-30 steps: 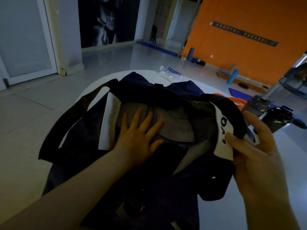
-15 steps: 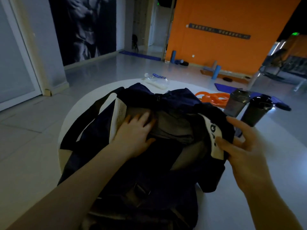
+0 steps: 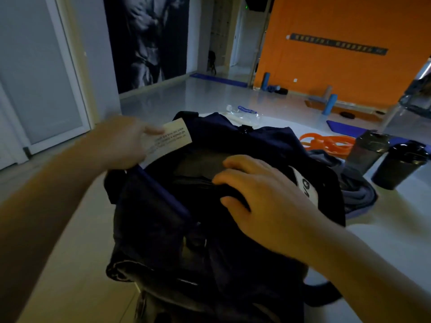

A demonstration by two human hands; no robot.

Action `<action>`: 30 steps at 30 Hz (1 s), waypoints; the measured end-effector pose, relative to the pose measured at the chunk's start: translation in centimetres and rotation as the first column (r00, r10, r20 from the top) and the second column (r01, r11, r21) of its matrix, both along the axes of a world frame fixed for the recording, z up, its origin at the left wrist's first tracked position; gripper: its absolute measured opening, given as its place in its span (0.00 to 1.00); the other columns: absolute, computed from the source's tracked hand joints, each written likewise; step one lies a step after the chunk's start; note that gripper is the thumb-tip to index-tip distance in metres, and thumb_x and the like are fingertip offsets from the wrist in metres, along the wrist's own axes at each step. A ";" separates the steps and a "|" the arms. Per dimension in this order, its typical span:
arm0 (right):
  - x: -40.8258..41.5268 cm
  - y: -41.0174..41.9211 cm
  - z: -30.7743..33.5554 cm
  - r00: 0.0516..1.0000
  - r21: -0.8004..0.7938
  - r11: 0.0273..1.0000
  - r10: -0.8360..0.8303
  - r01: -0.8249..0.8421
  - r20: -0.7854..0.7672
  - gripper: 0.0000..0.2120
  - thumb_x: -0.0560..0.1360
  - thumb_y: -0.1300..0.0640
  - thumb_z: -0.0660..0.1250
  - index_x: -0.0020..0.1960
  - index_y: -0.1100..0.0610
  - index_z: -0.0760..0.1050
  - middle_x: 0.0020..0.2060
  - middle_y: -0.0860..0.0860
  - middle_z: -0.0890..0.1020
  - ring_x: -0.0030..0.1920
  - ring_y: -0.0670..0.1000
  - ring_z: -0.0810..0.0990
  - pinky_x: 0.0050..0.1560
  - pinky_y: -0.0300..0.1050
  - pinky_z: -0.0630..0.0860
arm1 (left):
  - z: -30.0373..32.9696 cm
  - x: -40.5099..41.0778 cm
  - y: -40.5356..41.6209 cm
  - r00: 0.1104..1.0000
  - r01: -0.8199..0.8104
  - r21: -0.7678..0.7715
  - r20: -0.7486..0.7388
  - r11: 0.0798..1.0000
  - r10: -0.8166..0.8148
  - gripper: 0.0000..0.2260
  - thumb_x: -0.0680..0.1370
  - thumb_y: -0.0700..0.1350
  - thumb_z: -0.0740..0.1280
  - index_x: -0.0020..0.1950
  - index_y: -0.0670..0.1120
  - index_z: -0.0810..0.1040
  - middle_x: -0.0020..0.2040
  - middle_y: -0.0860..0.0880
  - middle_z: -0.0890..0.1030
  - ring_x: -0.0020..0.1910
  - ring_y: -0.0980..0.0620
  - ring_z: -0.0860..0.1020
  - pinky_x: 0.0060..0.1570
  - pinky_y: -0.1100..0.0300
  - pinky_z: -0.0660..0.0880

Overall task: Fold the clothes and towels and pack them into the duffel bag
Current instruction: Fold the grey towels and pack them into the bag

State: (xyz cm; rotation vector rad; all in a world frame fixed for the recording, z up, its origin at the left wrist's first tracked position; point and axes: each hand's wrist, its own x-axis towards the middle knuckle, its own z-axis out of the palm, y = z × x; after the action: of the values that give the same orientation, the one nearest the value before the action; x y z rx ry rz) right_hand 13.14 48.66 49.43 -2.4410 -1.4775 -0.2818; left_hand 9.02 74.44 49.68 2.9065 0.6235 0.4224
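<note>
The dark blue duffel bag [image 3: 233, 229] sits open on the white table [image 3: 384, 229], grey folded cloth [image 3: 198, 163] already lying inside it. The left hand [image 3: 126, 142] grips the bag's left edge by its pale label [image 3: 171, 141], holding the mouth wide. The right hand [image 3: 263, 201], fingers straight, presses down on the cloth (packing, by the look of it). More grey cloth [image 3: 359, 194] lies just right of the bag; fetching it probably comes next, which calls for freeing the right hand.

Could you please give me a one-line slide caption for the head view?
Left hand holds the duffel bag open by its label while right hand presses grey clothing inside.
</note>
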 end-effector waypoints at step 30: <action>7.8 12.6 -8.4 0.998 -0.242 0.970 0.016 0.000 0.068 0.20 0.80 0.51 0.58 0.70 0.55 0.68 0.70 0.54 0.69 0.71 0.55 0.65 0.71 0.47 0.57 | -0.9 -0.3 3.6 0.988 0.119 -0.497 0.146 0.860 -0.052 0.27 0.75 0.35 0.67 0.68 0.61 0.72 0.58 0.51 0.74 0.47 0.48 0.76 0.46 0.58 0.76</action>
State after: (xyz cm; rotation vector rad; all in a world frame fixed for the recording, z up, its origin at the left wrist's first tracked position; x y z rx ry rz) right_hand 20.90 61.26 41.03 -2.6373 -1.6375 -0.1964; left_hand 8.70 78.03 48.76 2.3734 0.4914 0.3632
